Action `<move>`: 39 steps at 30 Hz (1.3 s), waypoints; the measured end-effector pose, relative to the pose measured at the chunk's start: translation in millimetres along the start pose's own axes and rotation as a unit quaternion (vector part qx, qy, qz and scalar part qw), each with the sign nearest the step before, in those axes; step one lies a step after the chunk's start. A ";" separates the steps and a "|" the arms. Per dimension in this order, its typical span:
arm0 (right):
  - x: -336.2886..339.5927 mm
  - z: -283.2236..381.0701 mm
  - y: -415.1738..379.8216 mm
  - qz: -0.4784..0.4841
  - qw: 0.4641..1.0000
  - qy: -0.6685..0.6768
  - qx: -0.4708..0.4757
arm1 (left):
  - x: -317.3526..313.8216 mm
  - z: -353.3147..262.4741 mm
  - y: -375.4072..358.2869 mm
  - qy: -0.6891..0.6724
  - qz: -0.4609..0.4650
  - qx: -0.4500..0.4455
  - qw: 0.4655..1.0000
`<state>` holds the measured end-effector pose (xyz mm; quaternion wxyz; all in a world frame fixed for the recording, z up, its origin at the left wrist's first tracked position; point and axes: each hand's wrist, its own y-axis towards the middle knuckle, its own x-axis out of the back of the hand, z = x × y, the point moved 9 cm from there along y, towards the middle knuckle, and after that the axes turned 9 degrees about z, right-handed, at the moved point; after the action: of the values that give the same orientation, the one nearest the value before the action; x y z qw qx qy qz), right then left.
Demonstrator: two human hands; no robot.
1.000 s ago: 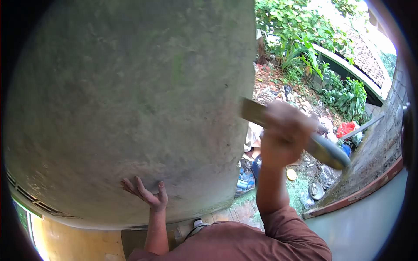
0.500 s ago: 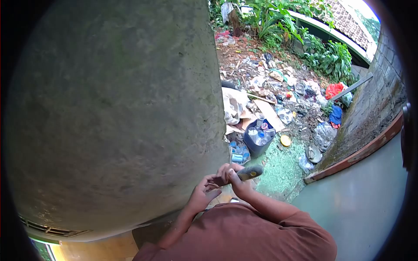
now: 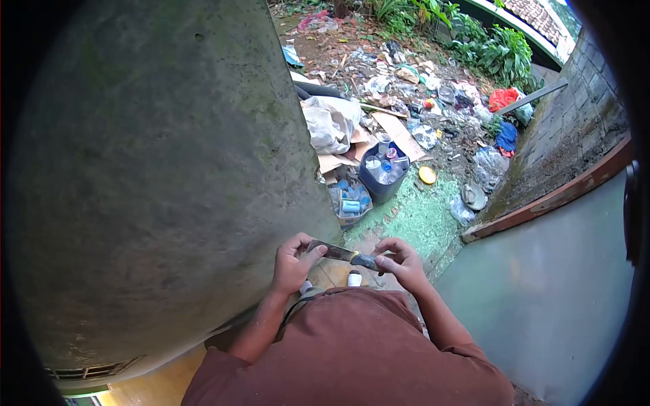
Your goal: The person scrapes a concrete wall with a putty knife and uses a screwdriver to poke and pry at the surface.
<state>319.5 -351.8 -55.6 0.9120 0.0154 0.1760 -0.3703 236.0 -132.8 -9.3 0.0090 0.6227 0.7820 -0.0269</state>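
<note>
A knife (image 3: 337, 252) with a flat, dull metal blade and a dark handle with a yellow band lies across the space between my hands, in front of my chest. My left hand (image 3: 292, 265) pinches the blade's far end between thumb and fingers, which hide the tip. At the other end, my right hand (image 3: 401, 262) closes thumb and fingers on the butt of the handle. The blade slopes slightly down toward the right.
A thick mossy wall (image 3: 169, 155) fills the left side. Ahead stand a dark bucket (image 3: 383, 191) of plastic cups and a box of bottles (image 3: 351, 206). Litter (image 3: 420, 84) covers the ground beyond. A metal door panel (image 3: 548, 284) stands at right.
My right hand has shifted from around the handle near the blade to the handle's end. My hands are farther apart, and the knife now tilts down to the right. The view has turned slightly.
</note>
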 end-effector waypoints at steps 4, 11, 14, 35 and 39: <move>-31.6 -6.5 -4.0 0.097 0.991 -0.068 -0.064 | -25.9 -7.2 7.3 0.109 0.052 -0.039 0.992; -48.8 -20.7 9.0 0.152 0.979 -0.091 -0.100 | -39.0 -81.2 -1.8 0.315 0.022 -0.151 0.937; -39.1 -29.8 17.2 0.112 0.990 -0.054 -0.066 | -8.3 -104.6 -19.0 0.406 -0.021 -0.218 0.887; -28.2 -35.2 56.5 0.033 0.998 -0.015 -0.047 | 115.9 -180.9 -142.7 0.585 -0.448 -0.358 0.573; -26.6 -36.0 63.4 0.020 0.995 -0.071 -0.069 | 121.6 -176.8 -139.6 0.596 -0.472 -0.331 0.559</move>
<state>333.8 -282.4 -87.0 0.9282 -0.0705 0.1355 -0.3392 76.2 -36.2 165.8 -0.2681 -0.0081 0.7450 0.6107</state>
